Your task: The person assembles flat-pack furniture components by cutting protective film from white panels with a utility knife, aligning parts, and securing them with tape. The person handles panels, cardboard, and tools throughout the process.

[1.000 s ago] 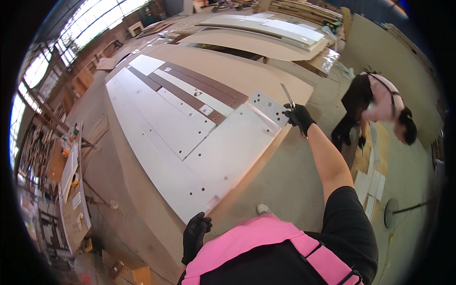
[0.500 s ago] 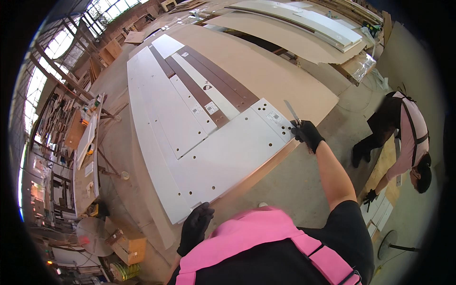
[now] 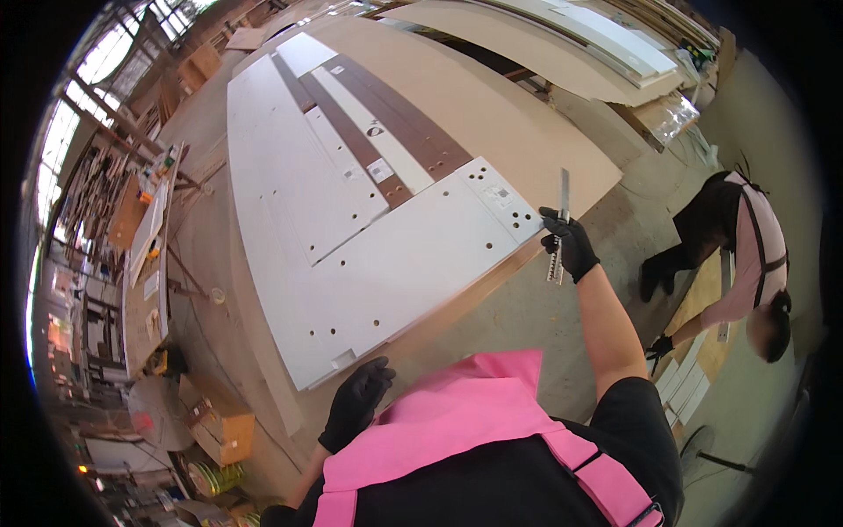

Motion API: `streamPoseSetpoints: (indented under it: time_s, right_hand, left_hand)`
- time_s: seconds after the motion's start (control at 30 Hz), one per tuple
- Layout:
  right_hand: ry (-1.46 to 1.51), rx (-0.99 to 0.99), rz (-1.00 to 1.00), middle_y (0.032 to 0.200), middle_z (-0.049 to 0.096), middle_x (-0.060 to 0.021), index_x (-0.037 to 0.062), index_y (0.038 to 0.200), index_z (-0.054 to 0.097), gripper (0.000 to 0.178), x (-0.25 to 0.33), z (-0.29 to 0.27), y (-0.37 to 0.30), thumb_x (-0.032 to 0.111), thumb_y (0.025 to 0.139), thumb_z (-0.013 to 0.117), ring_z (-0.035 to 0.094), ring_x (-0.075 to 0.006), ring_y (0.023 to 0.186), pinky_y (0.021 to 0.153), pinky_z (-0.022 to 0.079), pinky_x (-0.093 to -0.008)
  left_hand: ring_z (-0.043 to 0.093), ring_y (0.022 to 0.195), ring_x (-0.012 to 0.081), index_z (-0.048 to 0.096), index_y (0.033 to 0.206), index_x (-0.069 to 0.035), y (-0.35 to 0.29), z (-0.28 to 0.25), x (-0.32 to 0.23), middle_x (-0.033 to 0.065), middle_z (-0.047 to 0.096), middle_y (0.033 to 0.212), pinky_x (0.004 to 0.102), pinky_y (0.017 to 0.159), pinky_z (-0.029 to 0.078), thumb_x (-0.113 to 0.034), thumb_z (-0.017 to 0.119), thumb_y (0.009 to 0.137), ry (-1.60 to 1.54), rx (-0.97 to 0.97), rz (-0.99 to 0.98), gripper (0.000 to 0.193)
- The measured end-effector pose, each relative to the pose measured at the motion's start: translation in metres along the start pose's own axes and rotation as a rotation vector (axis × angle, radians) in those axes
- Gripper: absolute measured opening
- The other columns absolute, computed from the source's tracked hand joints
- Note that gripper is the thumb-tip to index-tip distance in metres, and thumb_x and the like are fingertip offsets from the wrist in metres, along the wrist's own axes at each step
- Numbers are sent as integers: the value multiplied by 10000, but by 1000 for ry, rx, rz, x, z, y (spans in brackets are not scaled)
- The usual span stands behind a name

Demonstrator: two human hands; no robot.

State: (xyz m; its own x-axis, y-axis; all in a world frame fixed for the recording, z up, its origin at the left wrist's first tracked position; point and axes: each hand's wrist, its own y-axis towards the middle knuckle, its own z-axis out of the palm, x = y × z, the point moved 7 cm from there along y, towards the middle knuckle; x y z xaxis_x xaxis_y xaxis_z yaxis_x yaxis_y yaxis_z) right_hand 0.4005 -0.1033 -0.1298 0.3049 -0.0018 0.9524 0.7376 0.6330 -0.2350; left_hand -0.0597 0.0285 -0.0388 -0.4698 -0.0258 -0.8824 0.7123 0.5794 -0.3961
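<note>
My right hand (image 3: pixel 572 246), in a black glove, is closed round a long metal utility knife (image 3: pixel 564 195). Its blade end points away from me, and its slotted lower part sticks out below my fingers. This hand is just off the right corner of a white panel (image 3: pixel 421 263) with drilled holes and a label. My left hand (image 3: pixel 358 402), also gloved in black, hovers by the panel's near left corner with loosely bent fingers and nothing visible in it. Beyond lie more white panels (image 3: pixel 281 149), brown strips (image 3: pixel 395 114) and a pale strip (image 3: pixel 360 119) between them.
Tan board (image 3: pixel 518 140) spreads under the panels. Another stack of white panels (image 3: pixel 606 44) stands at the far right. A co-worker (image 3: pixel 746 237) bends over boards on the right. On the left are a workbench (image 3: pixel 145 299), a cardboard box (image 3: pixel 219 422) and a round disc (image 3: pixel 158 413).
The knife has turned more upright in my right hand, so its slotted lower part now shows. My left hand has shifted slightly off the panel corner. The view has tilted a little.
</note>
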Motion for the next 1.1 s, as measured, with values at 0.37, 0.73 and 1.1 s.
streamPoseSetpoints:
  time_s: [0.37,0.73,1.1]
  right_hand:
    - [152,-336,88,774,590,-32,43,1177,574,344,-102,-49,-46,139,860,669,539,-124,605,532,445,-263]
    - [347,-361,383,996,610,-179,3,1236,477,413,-218,41,-209,43,842,596,583,-224,690,617,510,-328]
    - [-254,342,491,1143,661,-116,4,1216,583,353,-168,264,-320,122,885,619,669,-212,852,744,536,-348]
  left_hand:
    - [573,1073,277,508,1266,-45,-84,-90,286,175,586,1202,411,954,467,-316,469,996,-790,-308,-118,384]
    - [495,1240,279,458,1396,-109,-125,-238,356,60,521,1374,426,1049,383,-585,433,936,-1611,-713,261,663]
    - [473,1252,282,449,1391,-14,-170,-317,374,107,520,1366,429,1073,348,-746,441,844,-1750,-447,307,913]
